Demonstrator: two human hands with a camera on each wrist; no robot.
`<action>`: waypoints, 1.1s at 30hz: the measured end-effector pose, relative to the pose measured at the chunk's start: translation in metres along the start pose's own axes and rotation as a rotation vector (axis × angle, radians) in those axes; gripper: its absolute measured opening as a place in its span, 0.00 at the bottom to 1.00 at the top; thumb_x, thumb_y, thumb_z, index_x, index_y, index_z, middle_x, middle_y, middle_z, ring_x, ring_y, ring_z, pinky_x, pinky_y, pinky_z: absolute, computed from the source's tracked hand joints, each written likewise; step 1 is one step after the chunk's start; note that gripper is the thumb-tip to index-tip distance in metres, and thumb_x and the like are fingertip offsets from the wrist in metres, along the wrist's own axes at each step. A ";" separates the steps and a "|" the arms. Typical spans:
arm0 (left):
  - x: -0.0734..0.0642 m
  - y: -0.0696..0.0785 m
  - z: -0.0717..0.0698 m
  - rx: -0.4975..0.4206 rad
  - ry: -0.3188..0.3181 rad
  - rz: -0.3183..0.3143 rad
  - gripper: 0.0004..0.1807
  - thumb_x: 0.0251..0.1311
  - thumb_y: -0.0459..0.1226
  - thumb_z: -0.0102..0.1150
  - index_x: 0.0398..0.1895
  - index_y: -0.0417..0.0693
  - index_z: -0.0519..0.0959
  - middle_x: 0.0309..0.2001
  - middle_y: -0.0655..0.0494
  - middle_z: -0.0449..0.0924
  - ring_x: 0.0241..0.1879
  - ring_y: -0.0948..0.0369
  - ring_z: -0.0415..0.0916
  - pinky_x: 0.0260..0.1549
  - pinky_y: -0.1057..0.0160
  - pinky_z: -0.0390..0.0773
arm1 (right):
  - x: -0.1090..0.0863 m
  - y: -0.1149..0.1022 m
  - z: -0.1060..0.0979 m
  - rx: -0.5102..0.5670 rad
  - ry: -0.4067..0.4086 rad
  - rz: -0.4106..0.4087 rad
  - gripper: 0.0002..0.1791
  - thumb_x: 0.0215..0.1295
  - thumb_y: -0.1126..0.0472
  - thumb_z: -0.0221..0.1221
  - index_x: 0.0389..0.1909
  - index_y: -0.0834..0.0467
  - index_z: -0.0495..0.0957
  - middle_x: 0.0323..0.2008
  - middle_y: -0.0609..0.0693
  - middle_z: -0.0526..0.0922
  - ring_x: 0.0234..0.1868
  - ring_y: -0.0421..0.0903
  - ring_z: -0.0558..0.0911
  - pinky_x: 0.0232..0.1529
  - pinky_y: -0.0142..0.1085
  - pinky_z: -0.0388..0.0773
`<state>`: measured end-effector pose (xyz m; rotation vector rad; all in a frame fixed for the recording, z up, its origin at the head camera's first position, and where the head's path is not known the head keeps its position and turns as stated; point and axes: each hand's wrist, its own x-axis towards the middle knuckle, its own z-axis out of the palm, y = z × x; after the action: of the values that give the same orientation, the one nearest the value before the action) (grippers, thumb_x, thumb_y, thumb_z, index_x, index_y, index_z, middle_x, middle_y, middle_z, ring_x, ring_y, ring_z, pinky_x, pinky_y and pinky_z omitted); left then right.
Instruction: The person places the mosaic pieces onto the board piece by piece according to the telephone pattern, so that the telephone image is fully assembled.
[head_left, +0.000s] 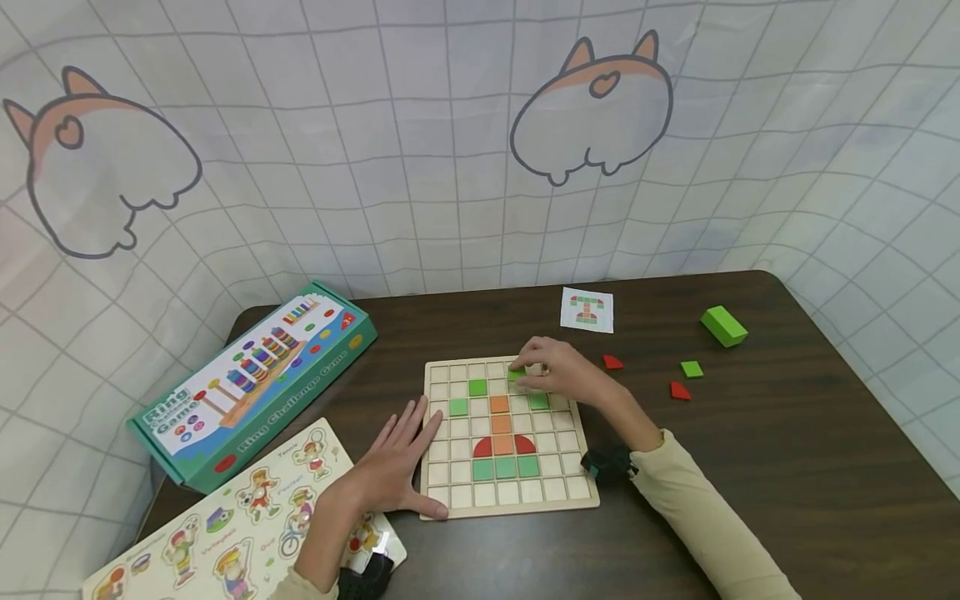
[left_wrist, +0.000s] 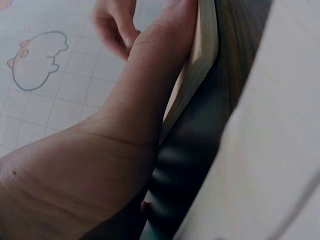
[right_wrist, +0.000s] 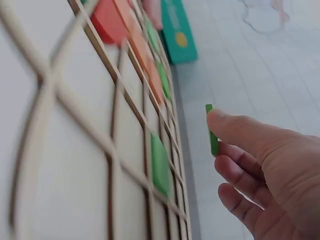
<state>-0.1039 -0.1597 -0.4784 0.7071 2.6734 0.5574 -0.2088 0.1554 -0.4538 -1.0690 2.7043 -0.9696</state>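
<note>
A wooden grid board lies on the dark table, holding several green tiles, a column of orange tiles and two red quarter-round pieces. My left hand rests along the board's left edge with fingers spread. Over the upper right of the grid, my right hand pinches a thin green square tile between thumb and fingers. In the right wrist view that tile is held on edge, apart from the board. The left wrist view shows mostly the left palm against the board's side.
A picture card lies behind the board. To the right are a green block, a loose green tile and two red pieces. A teal game box and an illustrated board lie at left.
</note>
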 end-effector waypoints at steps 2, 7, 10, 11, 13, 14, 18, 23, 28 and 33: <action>0.000 0.000 0.000 0.002 -0.001 0.000 0.72 0.35 0.68 0.70 0.79 0.49 0.42 0.79 0.45 0.29 0.79 0.45 0.30 0.74 0.40 0.41 | 0.007 -0.008 0.008 -0.016 -0.034 -0.008 0.13 0.63 0.58 0.64 0.48 0.56 0.84 0.47 0.52 0.80 0.45 0.49 0.78 0.43 0.40 0.78; 0.000 -0.001 0.001 0.003 -0.010 -0.005 0.71 0.36 0.69 0.69 0.79 0.50 0.42 0.79 0.46 0.29 0.79 0.46 0.30 0.75 0.41 0.41 | 0.019 -0.013 0.022 -0.064 -0.075 0.002 0.14 0.63 0.56 0.64 0.47 0.56 0.85 0.47 0.51 0.81 0.48 0.48 0.78 0.48 0.40 0.78; 0.000 -0.002 0.001 0.007 -0.004 0.007 0.71 0.36 0.69 0.69 0.79 0.49 0.42 0.79 0.45 0.29 0.79 0.45 0.30 0.75 0.40 0.41 | 0.024 -0.013 0.027 -0.095 -0.090 -0.020 0.12 0.63 0.56 0.64 0.46 0.56 0.85 0.46 0.51 0.82 0.48 0.47 0.79 0.50 0.41 0.79; 0.001 -0.003 0.001 0.009 -0.003 0.012 0.71 0.36 0.69 0.69 0.79 0.49 0.42 0.79 0.45 0.29 0.78 0.45 0.30 0.74 0.40 0.42 | 0.024 -0.013 0.027 -0.103 -0.094 -0.027 0.12 0.63 0.57 0.64 0.45 0.56 0.85 0.45 0.51 0.82 0.48 0.47 0.79 0.50 0.41 0.79; 0.000 -0.003 0.001 0.009 0.003 0.026 0.71 0.37 0.69 0.69 0.79 0.48 0.42 0.79 0.43 0.29 0.78 0.44 0.31 0.74 0.40 0.42 | 0.025 -0.013 0.028 -0.129 -0.101 -0.041 0.11 0.63 0.57 0.64 0.43 0.56 0.85 0.45 0.51 0.82 0.47 0.47 0.80 0.50 0.41 0.79; 0.000 -0.004 0.002 0.008 0.005 0.032 0.71 0.37 0.69 0.69 0.79 0.48 0.42 0.79 0.43 0.29 0.78 0.43 0.31 0.74 0.40 0.43 | 0.025 -0.014 0.028 -0.138 -0.103 -0.043 0.11 0.63 0.57 0.64 0.43 0.57 0.85 0.44 0.51 0.82 0.47 0.47 0.80 0.50 0.40 0.79; 0.000 -0.004 0.002 0.004 0.014 0.041 0.71 0.37 0.69 0.69 0.78 0.47 0.42 0.79 0.43 0.30 0.78 0.43 0.32 0.73 0.39 0.43 | 0.025 -0.015 0.027 -0.145 -0.108 -0.028 0.10 0.62 0.58 0.64 0.42 0.57 0.85 0.44 0.51 0.82 0.47 0.47 0.80 0.50 0.40 0.79; 0.000 -0.004 0.001 0.008 0.003 0.020 0.71 0.36 0.69 0.69 0.79 0.49 0.42 0.79 0.44 0.29 0.79 0.45 0.31 0.74 0.41 0.42 | 0.024 -0.015 0.026 -0.147 -0.109 -0.030 0.10 0.63 0.58 0.64 0.42 0.57 0.85 0.44 0.51 0.82 0.46 0.47 0.79 0.49 0.40 0.79; 0.000 -0.003 0.001 0.016 0.004 0.024 0.71 0.37 0.68 0.70 0.78 0.48 0.43 0.79 0.43 0.30 0.78 0.44 0.32 0.74 0.40 0.43 | 0.024 -0.014 0.027 -0.140 -0.106 -0.051 0.10 0.62 0.58 0.64 0.42 0.57 0.85 0.43 0.51 0.82 0.46 0.47 0.80 0.49 0.40 0.79; 0.000 -0.003 0.001 0.020 0.011 0.034 0.70 0.37 0.68 0.70 0.78 0.47 0.44 0.79 0.42 0.31 0.78 0.43 0.32 0.74 0.39 0.44 | 0.024 -0.015 0.027 -0.148 -0.098 -0.062 0.09 0.63 0.58 0.64 0.41 0.57 0.85 0.42 0.50 0.82 0.45 0.46 0.79 0.49 0.39 0.79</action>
<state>-0.1049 -0.1616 -0.4808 0.7583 2.6852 0.5458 -0.2105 0.1174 -0.4633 -1.1984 2.7126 -0.7139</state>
